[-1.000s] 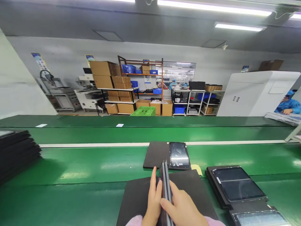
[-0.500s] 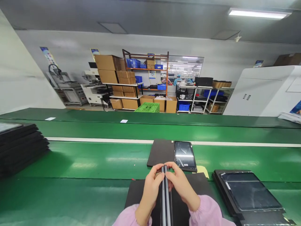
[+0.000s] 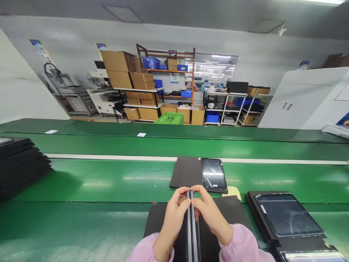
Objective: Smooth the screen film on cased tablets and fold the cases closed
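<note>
Two slim grey tablets stand on edge side by side in front of me, their long sides facing up. My left hand [image 3: 173, 214] is closed on the left tablet [image 3: 188, 233], thumb near the top edge and fingers curled at its far end. Mirroring it, my right hand [image 3: 211, 214] grips the right tablet [image 3: 194, 236]. The fingertips of both hands nearly meet at the far ends. Beneath them lies a black foam board [image 3: 156, 218]. The tablets' lower edges are hidden, so I cannot tell whether they rest on the board.
Beyond my hands, a tablet in clear film [image 3: 214, 174] lies beside a black foam sheet [image 3: 185, 171], near yellow paper [image 3: 235, 192]. At right, a large tablet [image 3: 289, 214] rests on black foam. A black foam stack [image 3: 21, 167] stands left on the green bench [image 3: 95, 185].
The view has tilted down slightly, so the background sits higher in the picture. Both hands keep the same grip on the two upright tablets.
</note>
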The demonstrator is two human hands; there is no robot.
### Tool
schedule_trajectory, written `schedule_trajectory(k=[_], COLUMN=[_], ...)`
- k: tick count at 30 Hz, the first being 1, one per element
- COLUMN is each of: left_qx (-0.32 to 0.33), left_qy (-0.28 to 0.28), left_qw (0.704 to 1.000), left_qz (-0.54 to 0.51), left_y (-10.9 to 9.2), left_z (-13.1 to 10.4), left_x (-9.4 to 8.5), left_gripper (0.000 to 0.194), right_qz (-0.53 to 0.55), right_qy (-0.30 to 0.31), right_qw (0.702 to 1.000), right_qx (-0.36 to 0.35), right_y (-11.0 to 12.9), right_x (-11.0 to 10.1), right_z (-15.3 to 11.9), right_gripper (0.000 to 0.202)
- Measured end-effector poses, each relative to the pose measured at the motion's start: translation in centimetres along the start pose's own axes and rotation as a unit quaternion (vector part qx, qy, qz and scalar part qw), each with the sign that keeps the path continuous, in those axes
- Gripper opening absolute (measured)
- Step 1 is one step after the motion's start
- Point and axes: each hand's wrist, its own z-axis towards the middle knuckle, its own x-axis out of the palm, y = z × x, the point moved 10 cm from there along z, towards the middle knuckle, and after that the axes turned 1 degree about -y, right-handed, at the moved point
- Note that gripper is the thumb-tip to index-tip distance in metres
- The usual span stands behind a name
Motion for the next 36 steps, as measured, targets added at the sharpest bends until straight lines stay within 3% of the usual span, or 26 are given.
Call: schedule_trajectory(k=[7,17,24,31,34,36], left_qx=[0.046,0.037,0.078,0.060,0.065,0.089], left_qy=[0.073,0.070,0.127,0.107,0.092,0.052], left_qw=[0.995,0.995,0.987,0.989,0.991,0.994], left_qz=[-0.042,-0.057,-0.066,-0.079,-0.074,-0.031], left_y=[0.1,1.0,0.5,0.3,0.4,0.9], left_z=[-0.4,-0.3,-0.8,-0.6,-0.7,-1.7], left_x=[0.4,0.2,0.7,0.5,0.3,-0.5], left_gripper=[0.052,0.050,0.067,0.067,0.068,0.065], right_qz=[0.008,-0.006,-0.046,-0.057,-0.069,-0.089], right_qy=[0.045,0.049,0.077,0.080,0.051,0.020], right_qw=[0.999,0.999,0.996,0.995,0.996,0.994], right_qx=[0.001,0.006,-0.008,-0.012,-0.022,-0.052], right_y=[-0.1,0.0,0.4,1.2,1.6,1.5], right_x=[0.2,0.2,0.5,0.6,0.5,0.5], right_z=[-0.8,-0.7,-1.4,-1.3,-1.6,-2.9], right_gripper=[0.049,0.051,0.064,0.069,0.072,0.070])
